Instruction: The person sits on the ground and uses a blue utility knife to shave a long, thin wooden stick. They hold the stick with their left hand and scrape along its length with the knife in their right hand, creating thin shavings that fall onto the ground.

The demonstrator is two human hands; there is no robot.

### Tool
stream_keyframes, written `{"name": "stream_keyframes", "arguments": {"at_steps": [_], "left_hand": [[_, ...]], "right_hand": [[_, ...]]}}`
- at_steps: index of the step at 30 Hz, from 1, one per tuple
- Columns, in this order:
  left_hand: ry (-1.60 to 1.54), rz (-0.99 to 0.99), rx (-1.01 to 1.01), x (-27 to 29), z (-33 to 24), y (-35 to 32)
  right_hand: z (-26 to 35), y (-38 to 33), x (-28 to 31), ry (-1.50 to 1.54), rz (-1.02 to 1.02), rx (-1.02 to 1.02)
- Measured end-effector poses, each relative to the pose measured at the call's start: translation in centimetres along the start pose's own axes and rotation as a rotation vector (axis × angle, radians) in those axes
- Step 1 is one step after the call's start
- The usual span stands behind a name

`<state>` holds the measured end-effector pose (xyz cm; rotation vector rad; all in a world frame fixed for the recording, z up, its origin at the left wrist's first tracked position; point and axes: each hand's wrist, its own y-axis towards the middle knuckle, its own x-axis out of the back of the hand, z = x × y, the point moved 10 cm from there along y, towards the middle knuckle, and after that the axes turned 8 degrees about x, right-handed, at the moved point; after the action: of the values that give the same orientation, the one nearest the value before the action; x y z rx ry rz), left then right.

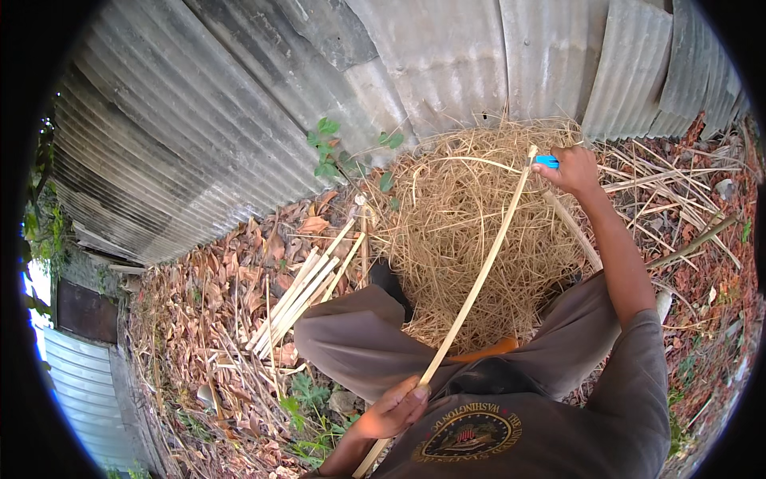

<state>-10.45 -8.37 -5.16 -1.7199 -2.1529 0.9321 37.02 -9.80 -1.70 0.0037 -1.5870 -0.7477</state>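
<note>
A long pale bamboo strip [483,283] runs slantwise across my lap, its far end raised over the shavings. Low down, my left hand [395,411] is closed round the strip close to my shirt. My right hand [576,170] reaches far out and grips a blue-handled knife [547,161] beside the strip's far tip. The blade is small and hard to make out; it seems to lie against the strip.
Between my legs lies a big heap of thin shavings [455,247]. Several split strips [299,295] are stacked on dry leaves at left, and more sticks [678,188] are scattered at right. A corrugated metal wall [447,64] stands behind, with a green plant [325,152] before it.
</note>
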Motion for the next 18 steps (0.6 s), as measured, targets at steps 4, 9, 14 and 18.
{"name": "stream_keyframes", "arguments": {"at_steps": [4,9,14,18], "left_hand": [[-0.094,0.01,0.089,1.2,1.5,-1.7],[-0.14,-0.224,-0.011,4.3,-0.9,-4.3],[0.051,-0.224,-0.115,3.6,-3.4,1.9],[-0.03,-0.243,-0.265,2.4,-7.1,5.8]], "right_hand": [[-3.1,-0.3,-2.4,-0.084,0.184,-0.187],[-13.7,-6.8,-1.0,0.099,0.082,-0.697],[3.7,-0.4,0.7,0.403,0.159,-0.325],[14.7,-1.6,3.7,0.514,0.01,0.179]]}}
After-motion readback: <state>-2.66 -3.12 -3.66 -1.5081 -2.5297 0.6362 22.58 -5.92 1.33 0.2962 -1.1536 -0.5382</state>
